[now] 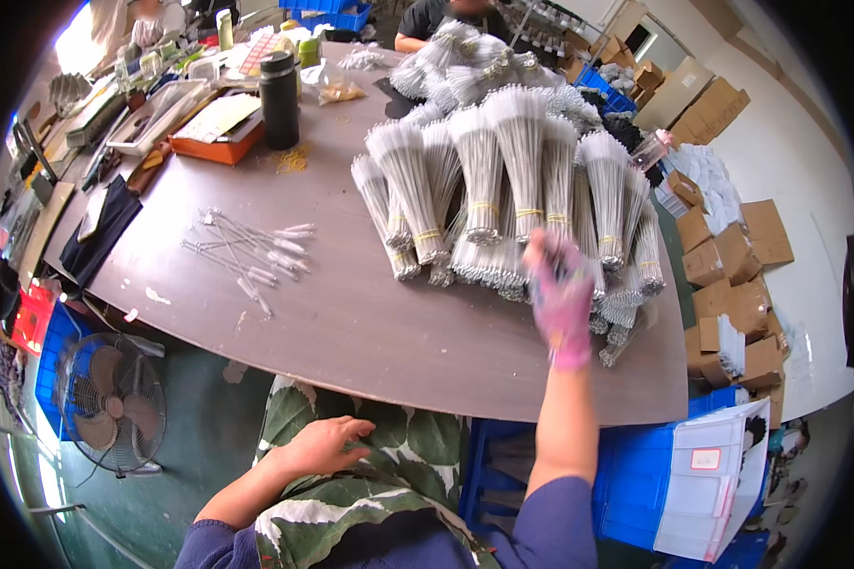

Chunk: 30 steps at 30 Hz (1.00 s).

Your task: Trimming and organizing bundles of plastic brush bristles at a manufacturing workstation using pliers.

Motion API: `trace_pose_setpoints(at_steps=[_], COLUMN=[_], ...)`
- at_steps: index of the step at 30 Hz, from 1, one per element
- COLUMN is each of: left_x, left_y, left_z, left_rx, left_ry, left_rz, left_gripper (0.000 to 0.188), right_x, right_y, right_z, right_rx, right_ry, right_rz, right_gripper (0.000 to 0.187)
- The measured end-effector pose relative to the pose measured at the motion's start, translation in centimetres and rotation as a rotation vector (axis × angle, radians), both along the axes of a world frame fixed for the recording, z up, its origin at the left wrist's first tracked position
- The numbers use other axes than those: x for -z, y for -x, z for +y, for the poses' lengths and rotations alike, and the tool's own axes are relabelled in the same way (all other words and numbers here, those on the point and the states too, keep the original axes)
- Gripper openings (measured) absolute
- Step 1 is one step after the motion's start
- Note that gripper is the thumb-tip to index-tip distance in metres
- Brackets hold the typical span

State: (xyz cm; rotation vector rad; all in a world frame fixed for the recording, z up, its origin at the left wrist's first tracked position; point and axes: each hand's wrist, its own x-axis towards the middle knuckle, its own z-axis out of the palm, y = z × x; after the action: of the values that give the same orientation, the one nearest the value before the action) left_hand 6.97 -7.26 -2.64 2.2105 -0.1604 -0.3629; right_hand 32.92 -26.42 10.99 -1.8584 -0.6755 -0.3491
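One black bottle (pixel 279 104) near wire bundles (pixel 481 175)

To the right on the brown flat tabletop (pixel 399 341) I saw bundles of thin silver wire rods (pixel 517 175), loose white-tipped metal rods (pixel 285 260) to their left. Behind those stood a black cylindrical bottle (pixel 278 104), right of an orange rectangular box (pixel 216 149). Brown cardboard boxes (pixel 723 254) lay past the right edge, a round metal fan (pixel 114 408) off the near-left edge.

Silvery-white bundles (pixel 516 152) (yellow bands (pixel 485 206))
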Motion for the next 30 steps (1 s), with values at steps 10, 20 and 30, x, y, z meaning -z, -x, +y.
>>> trace_pose_setpoints(at_steps=[10, 20, 30], left_x=[0.7, -0.2, 0.0], left_y=[0.0, 1.4, 1.5], left_z=[2.1, 3.3, 3.9], left_rx=[-0.078, -0.164, -0.349], left_ry=[0.108, 0.155, 0.911], left_rz=[-0.076, -0.099, 0.210], left_gripper=[0.040, 0.039, 0.038], right_x=[0.1, 3.6, 5.2], right_y=[-3.5, -7.4, 6.0], right_z=[13.9, 15.5, 6.5], right_rx=[0.130, 0.205, -0.364], right_ry=[0.907, 0.855, -0.170], right_rz=[-0.065, 0.366, 0.860], right_gripper=[0.044, 0.045, 0.033])
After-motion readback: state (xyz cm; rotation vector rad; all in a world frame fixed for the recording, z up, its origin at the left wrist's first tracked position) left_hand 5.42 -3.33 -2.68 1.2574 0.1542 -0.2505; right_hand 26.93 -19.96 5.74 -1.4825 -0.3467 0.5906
